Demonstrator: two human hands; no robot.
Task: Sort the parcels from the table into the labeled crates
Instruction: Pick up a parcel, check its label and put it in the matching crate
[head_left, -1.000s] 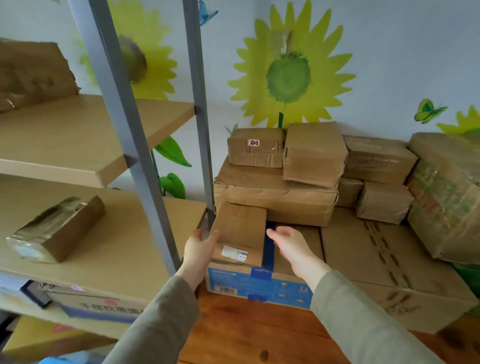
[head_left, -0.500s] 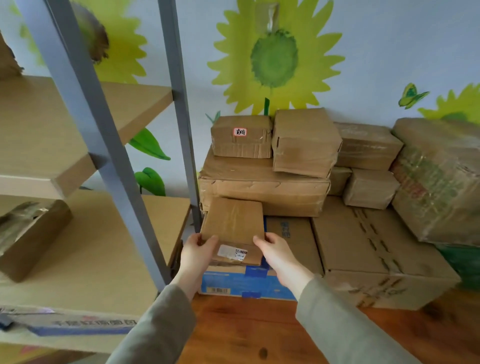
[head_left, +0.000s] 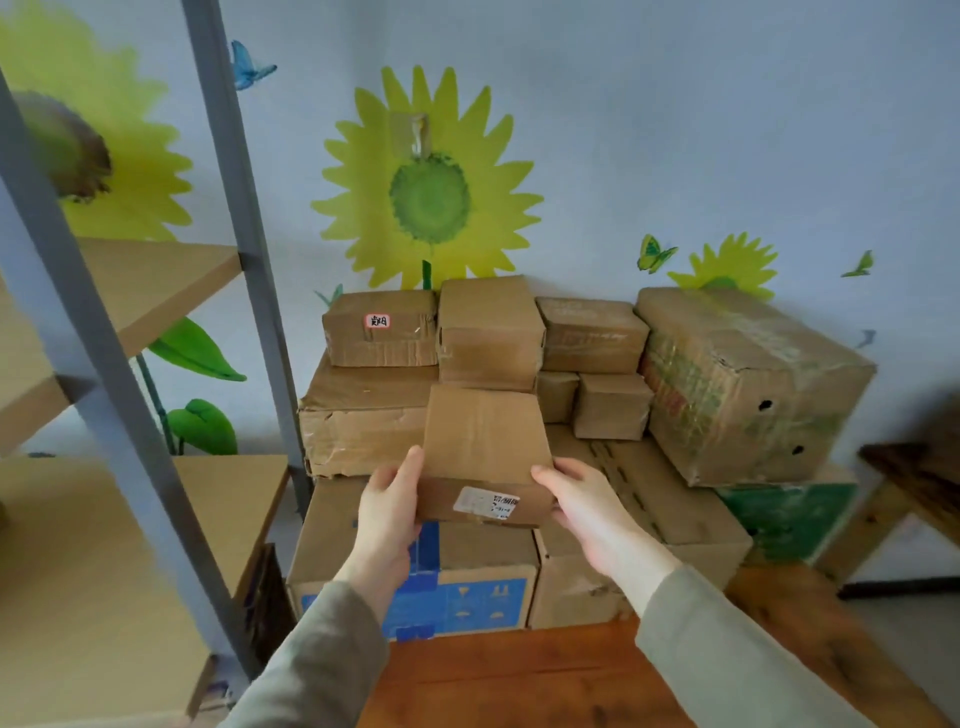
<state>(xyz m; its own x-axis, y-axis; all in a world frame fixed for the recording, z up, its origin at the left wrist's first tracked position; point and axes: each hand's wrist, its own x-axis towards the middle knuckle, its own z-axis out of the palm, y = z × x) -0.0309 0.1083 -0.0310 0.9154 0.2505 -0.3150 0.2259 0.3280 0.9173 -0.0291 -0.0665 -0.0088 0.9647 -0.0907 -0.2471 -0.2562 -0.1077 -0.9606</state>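
Both hands (head_left: 388, 512) (head_left: 589, 506) — either side of parcel (head_left: 483, 436)

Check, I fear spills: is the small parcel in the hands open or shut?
Shut. The small parcel, gripped by the left hand and right hand, shows flat faces, no raised flap.

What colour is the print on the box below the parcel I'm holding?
Blue, on the box front; the head view shows it best.

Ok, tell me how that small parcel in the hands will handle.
Probably stiff: the small parcel shows flat faces and straight edges between the left hand and right hand. Likely light, since a side grip alone carries it. Boxy, so unlikely to roll.
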